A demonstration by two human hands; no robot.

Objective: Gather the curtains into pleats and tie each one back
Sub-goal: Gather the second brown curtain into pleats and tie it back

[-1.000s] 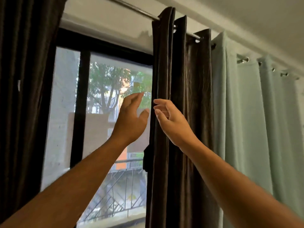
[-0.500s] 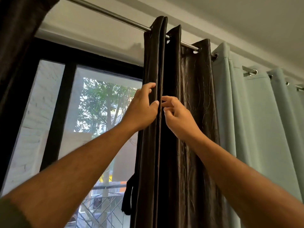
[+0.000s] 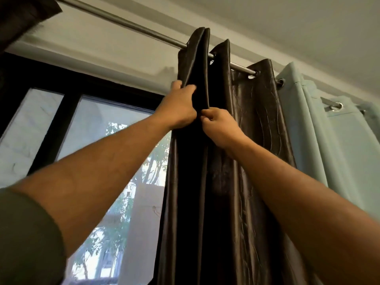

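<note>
Both hands have climbed up the dark curtain (image 3: 222, 182) since the earlier pictures, where they were open in the air and then only touched the cloth lower down. Now the left hand (image 3: 176, 112) is closed around the leftmost fold, fingers wrapped behind its edge and the thumb in front. The right hand (image 3: 220, 128) pinches the next fold just beside it, with fingertips (image 3: 204, 118) pressed together on the cloth. So each grip is closed on fabric, and the two hands almost touch.

I judge that the gathering has started for real: the pleats are being set near the top, and the tying is not yet done.

This dark curtain hangs from the metal rod (image 3: 127, 23) by rings, to the right of the window (image 3: 92, 151). Its long axis is vertical, from the rod down past the lower edge of the view. The folds run the same way, and their ridges face toward the person. To its right hangs the pale green curtain (image 3: 333, 151), touching it and more spread out. Another dark curtain (image 3: 24, 15) shows only at the far left upper corner.
</note>
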